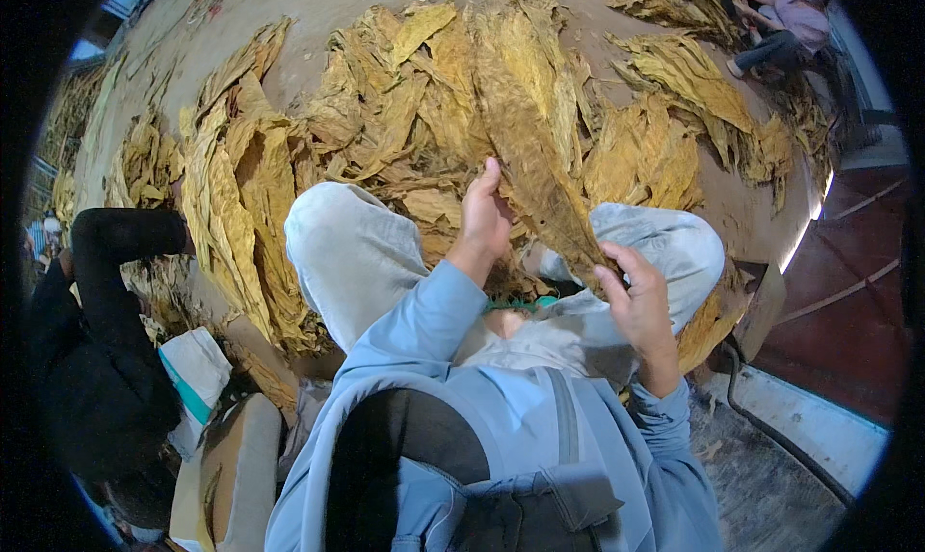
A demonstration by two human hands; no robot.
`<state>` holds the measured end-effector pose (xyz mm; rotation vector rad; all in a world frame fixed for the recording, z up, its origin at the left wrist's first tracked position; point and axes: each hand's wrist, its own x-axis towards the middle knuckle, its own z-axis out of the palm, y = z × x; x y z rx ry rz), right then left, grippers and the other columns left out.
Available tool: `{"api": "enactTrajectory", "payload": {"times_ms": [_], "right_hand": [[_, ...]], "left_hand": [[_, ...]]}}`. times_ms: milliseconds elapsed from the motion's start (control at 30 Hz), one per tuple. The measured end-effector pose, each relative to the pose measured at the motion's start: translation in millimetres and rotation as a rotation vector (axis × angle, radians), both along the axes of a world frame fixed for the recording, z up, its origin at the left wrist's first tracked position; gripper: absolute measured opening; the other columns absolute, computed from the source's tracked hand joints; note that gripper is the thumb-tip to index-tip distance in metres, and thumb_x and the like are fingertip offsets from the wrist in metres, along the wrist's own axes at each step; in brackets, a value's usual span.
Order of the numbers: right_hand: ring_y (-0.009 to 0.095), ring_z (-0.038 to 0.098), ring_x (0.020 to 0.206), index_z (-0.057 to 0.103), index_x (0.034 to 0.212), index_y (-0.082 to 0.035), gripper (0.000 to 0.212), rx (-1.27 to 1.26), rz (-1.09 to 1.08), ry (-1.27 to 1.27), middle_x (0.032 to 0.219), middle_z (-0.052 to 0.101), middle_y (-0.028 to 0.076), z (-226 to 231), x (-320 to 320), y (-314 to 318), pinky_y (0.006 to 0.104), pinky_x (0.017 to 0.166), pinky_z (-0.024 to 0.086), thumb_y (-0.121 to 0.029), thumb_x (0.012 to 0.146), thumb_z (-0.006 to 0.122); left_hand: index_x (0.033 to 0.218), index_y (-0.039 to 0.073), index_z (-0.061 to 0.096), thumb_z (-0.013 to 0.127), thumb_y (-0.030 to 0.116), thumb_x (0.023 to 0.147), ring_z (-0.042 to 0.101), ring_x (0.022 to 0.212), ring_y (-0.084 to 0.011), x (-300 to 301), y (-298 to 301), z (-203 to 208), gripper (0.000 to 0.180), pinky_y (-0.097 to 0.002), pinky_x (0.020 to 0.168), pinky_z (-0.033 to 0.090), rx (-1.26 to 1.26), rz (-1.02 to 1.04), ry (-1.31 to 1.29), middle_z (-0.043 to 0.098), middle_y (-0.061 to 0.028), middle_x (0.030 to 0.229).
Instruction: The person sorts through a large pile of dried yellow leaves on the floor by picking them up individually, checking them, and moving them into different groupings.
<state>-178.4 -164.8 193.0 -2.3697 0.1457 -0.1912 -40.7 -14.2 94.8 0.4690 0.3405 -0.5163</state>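
- Yellow leaf heap [385,118]: spread out in front.
- Long brown leaf [540,167]: held slantwise, far end overlapping the heap in view; judged light, dry and brittle; best gripped at the tapered near end, blade only supported.
- Right hand [641,297]: tapered end pinched between thumb and fingers.
- Left hand [485,217]: thumb laid at the leaf edge; finger closure cannot be told.

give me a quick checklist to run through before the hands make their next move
1. Right hand gripping the brown leaf: ok, thumb and fingers pinch its near end.
2. Left hand at the leaf: ok, thumb by its left edge, partway along.
3. Left fingers closed underneath: cannot tell, mostly hidden.
4. Leaf's far end lifted off the yellow leaf pile: cannot tell, it overlaps the pile in view.
5. Neighbour's black sleeve apart from both hands: ok, well off to the left.
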Motion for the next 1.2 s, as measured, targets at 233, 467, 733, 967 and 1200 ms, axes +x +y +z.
{"api": "enactTrajectory", "payload": {"times_ms": [233, 467, 733, 967, 1200], "right_hand": [[0.018, 0.06, 0.077, 0.058, 0.103, 0.0, 0.026, 0.127, -0.079, 0.137, 0.087, 0.062, 0.013, 18.5, -15.7, -15.5, 0.0272, 0.07, 0.045, -0.009, 0.079, 0.059], [0.009, 0.054, 0.082, 0.056, 0.106, 0.005, 0.029, 0.554, -0.14, 0.29, 0.093, 0.063, 0.006, -15.1, -26.8, -38.1, 0.0239, 0.072, 0.044, -0.009, 0.081, 0.061], [0.005, 0.048, 0.074, 0.056, 0.104, 0.006, 0.028, 0.721, -0.177, 0.35, 0.084, 0.057, -0.002, -2.3, -34.4, -44.6, 0.0203, 0.064, 0.041, -0.01, 0.082, 0.062], [0.011, 0.052, 0.073, 0.057, 0.103, 0.007, 0.028, 0.514, -0.152, 0.255, 0.084, 0.061, 0.004, -0.9, -33.4, -40.9, 0.0247, 0.066, 0.043, -0.012, 0.082, 0.061], [0.014, 0.051, 0.076, 0.057, 0.105, 0.005, 0.034, 0.047, -0.034, 0.09, 0.088, 0.057, 0.006, -8.4, -14.8, -26.6, 0.0237, 0.07, 0.042, -0.018, 0.081, 0.063]], "left_hand": [[0.094, 0.001, 0.055, 0.062, 0.016, 0.084, 0.054, 0.074, -0.0101, 2.5, -9.6, -21.7, 0.02, -0.0247, 0.059, 0.044, 0.53, 0.015, -0.114, 0.058, -0.003, 0.086], [0.092, 0.004, 0.056, 0.066, 0.02, 0.08, 0.049, 0.059, -0.0096, 14.5, -6.1, -42.6, 0.022, -0.0238, 0.049, 0.039, 0.386, 0.095, -0.039, 0.057, -0.0028, 0.076], [0.12, 0.0, 0.045, 0.054, 0.037, 0.087, 0.056, 0.098, -0.0266, 22.7, -0.8, -15.9, 0.051, -0.0403, 0.082, 0.048, 0.22, 0.056, -0.017, 0.054, -0.0132, 0.113], [0.122, 0.001, 0.041, 0.048, 0.037, 0.09, 0.051, 0.106, -0.0274, 31.1, 6.4, -19.2, 0.048, -0.0421, 0.092, 0.041, 0.228, 0.147, -0.064, 0.05, -0.0137, 0.119], [0.121, 0.001, 0.043, 0.043, 0.036, 0.093, 0.05, 0.108, -0.0281, 35.9, 39.7, -29.0, 0.046, -0.0448, 0.093, 0.041, 0.203, 0.15, -0.044, 0.05, -0.0127, 0.12]]}}
